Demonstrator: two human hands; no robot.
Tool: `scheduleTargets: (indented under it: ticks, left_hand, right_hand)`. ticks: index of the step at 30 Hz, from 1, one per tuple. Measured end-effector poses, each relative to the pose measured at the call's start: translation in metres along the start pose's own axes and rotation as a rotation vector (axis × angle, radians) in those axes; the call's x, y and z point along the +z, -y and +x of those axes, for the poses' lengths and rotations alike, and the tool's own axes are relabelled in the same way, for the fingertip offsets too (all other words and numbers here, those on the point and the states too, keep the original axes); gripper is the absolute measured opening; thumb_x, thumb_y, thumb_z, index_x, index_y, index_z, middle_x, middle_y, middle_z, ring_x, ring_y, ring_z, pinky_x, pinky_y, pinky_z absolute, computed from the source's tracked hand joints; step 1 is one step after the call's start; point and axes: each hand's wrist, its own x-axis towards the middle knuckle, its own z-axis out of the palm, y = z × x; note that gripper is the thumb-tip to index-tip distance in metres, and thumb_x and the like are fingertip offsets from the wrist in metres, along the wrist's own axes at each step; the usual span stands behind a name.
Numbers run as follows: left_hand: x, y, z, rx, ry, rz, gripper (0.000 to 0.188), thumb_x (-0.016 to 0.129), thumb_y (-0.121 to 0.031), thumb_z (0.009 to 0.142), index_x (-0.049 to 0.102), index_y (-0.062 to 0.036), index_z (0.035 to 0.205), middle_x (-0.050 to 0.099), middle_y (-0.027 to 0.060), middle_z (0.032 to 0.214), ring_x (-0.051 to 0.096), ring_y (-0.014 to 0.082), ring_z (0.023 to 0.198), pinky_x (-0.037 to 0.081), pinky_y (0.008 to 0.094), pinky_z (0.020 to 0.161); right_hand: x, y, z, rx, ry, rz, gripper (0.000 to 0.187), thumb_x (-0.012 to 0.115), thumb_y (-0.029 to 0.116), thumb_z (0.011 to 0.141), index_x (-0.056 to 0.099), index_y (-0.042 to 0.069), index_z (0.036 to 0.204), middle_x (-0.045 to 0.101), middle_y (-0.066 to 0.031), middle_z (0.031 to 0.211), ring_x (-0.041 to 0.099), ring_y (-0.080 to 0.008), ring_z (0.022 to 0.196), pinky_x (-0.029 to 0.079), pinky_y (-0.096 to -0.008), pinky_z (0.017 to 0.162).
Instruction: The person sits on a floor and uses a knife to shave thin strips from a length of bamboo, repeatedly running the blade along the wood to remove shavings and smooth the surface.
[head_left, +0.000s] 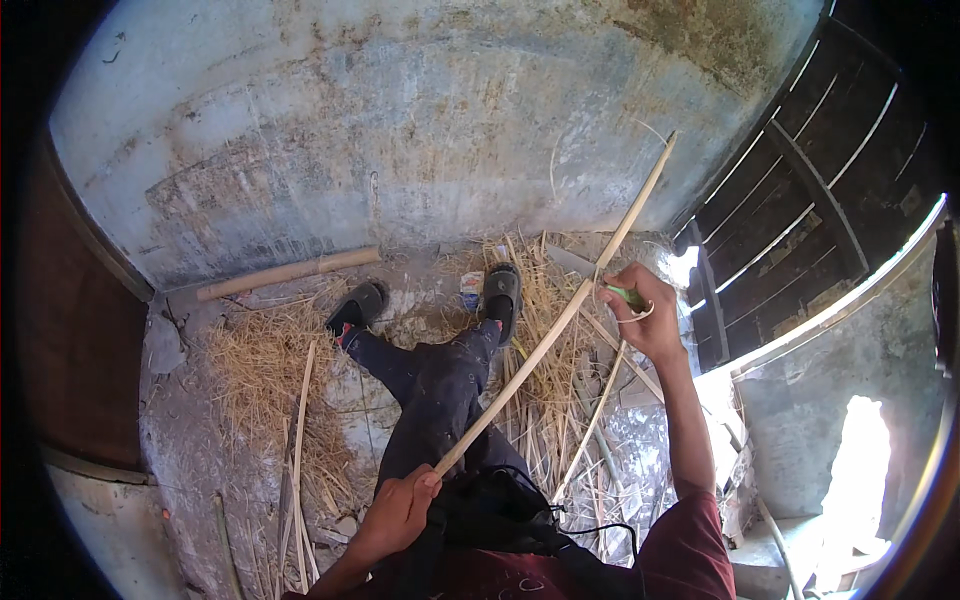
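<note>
A long pale bamboo strip [540, 352] slants across my lap, from low left up to a pointed far end near the wall. Its near end is in my left hand [396, 512], fingers wrapped round it. My right hand [645, 312] is closed on the green handle of a knife [572, 261]. The knife's blade lies across the strip, touching it or just over it; I cannot tell which. A thin curled shaving hangs by my right fingers.
Heaps of straw-like shavings [270, 365] lie on both sides of my legs. A thick bamboo pole [290, 273] rests along the stained wall [400, 130]. More strips [592, 420] lie to the right. A dark slatted door [800, 190] stands at the right.
</note>
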Motion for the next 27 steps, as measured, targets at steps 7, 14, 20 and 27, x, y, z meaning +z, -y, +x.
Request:
scheduleTargets:
  ticks: [7, 14, 20, 27]
  left_hand:
    - [0.004, -0.003, -0.001, -0.013, -0.023, 0.006, 0.048, 0.031, -0.036, 0.119, 0.053, -0.0034, 0.092, 0.046, 0.0100, 0.068, 0.048, 0.0256, 0.059, 0.040, 0.0434, 0.063]
    - [0.004, -0.003, -0.004, -0.008, -0.020, 0.008, 0.045, 0.032, -0.034, 0.119, 0.052, -0.0037, 0.093, 0.046, 0.0121, 0.069, 0.049, 0.0285, 0.059, 0.041, 0.0444, 0.065]
    - [0.003, 0.003, -0.008, -0.008, -0.007, 0.045, 0.043, 0.034, -0.034, 0.118, 0.054, -0.0036, 0.096, 0.051, 0.0167, 0.070, 0.055, 0.0385, 0.065, 0.044, 0.0500, 0.066]
    - [-0.002, 0.010, -0.027, 0.006, -0.021, -0.009, 0.037, 0.039, -0.029, 0.117, 0.056, -0.0020, 0.099, 0.057, 0.0241, 0.073, 0.062, 0.0514, 0.072, 0.046, 0.0568, 0.066]
  right_hand:
    - [-0.009, -0.006, 0.002, -0.191, 0.008, -0.123, 0.013, 0.086, 0.009, 0.087, 0.078, 0.001, 0.092, 0.065, -0.0109, 0.072, 0.066, -0.0264, 0.060, 0.049, -0.0365, 0.053]
    - [-0.006, -0.007, 0.004, -0.209, -0.013, -0.137, 0.012, 0.087, 0.006, 0.082, 0.081, 0.004, 0.092, 0.067, -0.0084, 0.072, 0.066, -0.0229, 0.058, 0.048, -0.0348, 0.051]
    - [-0.012, -0.054, -0.001, -0.245, -0.090, -0.149, 0.009, 0.082, 0.010, 0.086, 0.080, 0.005, 0.094, 0.075, -0.0082, 0.080, 0.070, -0.0274, 0.062, 0.056, -0.0383, 0.059]
    - [-0.083, -0.103, 0.030, 0.215, -0.218, -0.290, 0.023, 0.075, 0.018, 0.102, 0.070, -0.004, 0.097, 0.077, -0.0162, 0.090, 0.070, -0.0171, 0.080, 0.054, -0.0324, 0.079]
